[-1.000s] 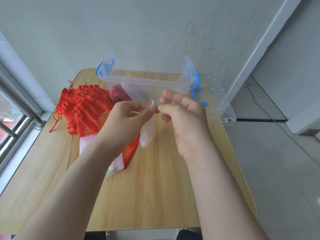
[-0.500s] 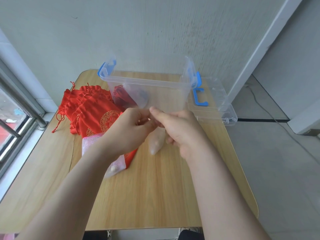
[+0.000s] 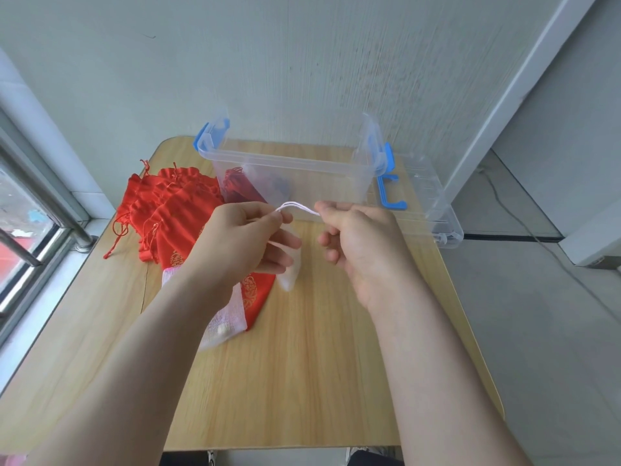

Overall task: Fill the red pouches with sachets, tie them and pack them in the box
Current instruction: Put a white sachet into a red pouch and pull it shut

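Note:
Above the middle of the wooden table, my left hand (image 3: 245,242) holds a small white sachet (image 3: 291,269) by its neck. From there a white drawstring (image 3: 297,207) runs to my right hand (image 3: 361,237), which pinches its other end. Behind my left hand lies a pile of red pouches (image 3: 168,205) with gold prints. At the back stands the clear box (image 3: 289,173) with blue latches, a red pouch (image 3: 240,188) inside it. The sachet's upper part is hidden by my left fingers.
A pink-white mesh bag (image 3: 223,319) holding sachets lies under my left forearm on the table (image 3: 302,364). The clear lid (image 3: 426,200) with a blue clip rests to the right of the box. A wall is behind, a window rail at the left.
My hands came together over the sachet, then drew apart; the white drawstring is now stretched between them. The sachet hangs lower than a second ago.

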`<state>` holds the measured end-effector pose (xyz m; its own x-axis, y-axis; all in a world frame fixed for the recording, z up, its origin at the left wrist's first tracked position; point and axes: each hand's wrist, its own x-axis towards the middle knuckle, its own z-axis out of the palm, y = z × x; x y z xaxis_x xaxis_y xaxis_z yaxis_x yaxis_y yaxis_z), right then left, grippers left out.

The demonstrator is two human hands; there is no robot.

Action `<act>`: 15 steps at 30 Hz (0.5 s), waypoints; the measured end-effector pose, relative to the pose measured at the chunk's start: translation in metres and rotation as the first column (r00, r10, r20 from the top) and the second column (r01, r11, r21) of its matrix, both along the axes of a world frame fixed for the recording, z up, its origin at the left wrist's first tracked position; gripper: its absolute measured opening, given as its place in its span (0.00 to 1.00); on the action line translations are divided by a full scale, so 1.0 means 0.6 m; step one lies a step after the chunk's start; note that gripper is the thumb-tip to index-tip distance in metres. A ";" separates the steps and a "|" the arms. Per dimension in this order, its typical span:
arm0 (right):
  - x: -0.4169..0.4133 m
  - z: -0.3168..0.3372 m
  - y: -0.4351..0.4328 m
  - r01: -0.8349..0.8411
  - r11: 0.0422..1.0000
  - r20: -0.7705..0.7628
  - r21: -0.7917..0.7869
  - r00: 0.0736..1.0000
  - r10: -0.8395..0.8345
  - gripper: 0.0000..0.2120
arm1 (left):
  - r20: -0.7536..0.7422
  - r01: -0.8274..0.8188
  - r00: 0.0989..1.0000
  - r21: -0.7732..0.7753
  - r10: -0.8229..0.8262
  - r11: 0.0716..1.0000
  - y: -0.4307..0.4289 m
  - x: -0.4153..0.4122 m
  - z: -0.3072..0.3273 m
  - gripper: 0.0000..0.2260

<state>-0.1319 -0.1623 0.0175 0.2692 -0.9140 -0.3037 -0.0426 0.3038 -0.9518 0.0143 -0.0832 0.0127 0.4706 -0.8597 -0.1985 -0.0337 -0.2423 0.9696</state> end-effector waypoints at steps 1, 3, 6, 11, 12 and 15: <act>0.000 0.001 0.001 -0.018 1.000 -0.014 0.000 1.000 0.018 0.04 | -0.053 -0.019 0.998 -0.010 0.019 1.000 0.000 -0.001 0.001 0.10; 0.001 0.001 0.004 -0.057 0.998 -0.038 0.002 0.998 0.057 0.06 | -0.106 -0.063 0.993 -0.023 0.060 0.998 -0.003 -0.003 0.002 0.10; 0.002 0.003 0.009 -0.162 0.987 -0.073 0.015 0.984 0.163 0.05 | -0.167 -0.136 0.978 -0.053 0.125 0.989 -0.007 -0.003 0.000 0.11; -0.001 0.014 0.027 -0.439 0.886 -0.178 0.150 0.870 0.461 0.05 | -0.246 -0.169 0.958 -0.080 0.145 0.982 -0.005 0.004 -0.008 0.08; -0.001 0.014 0.030 -0.432 0.887 -0.189 0.162 0.869 0.458 0.05 | -0.276 -0.168 0.951 -0.073 0.142 0.983 -0.005 0.006 -0.009 0.07; -0.003 0.008 0.027 -0.355 0.929 -0.259 0.107 0.892 0.370 0.03 | -0.313 -0.161 0.939 -0.039 0.142 0.986 -0.005 0.010 -0.007 0.08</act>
<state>-0.1336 -0.1459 0.0225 0.4790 -0.7482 -0.4590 -0.4128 0.2694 -0.8701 0.0206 -0.0864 0.0083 0.5206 -0.7984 -0.3025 0.3013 -0.1597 0.9401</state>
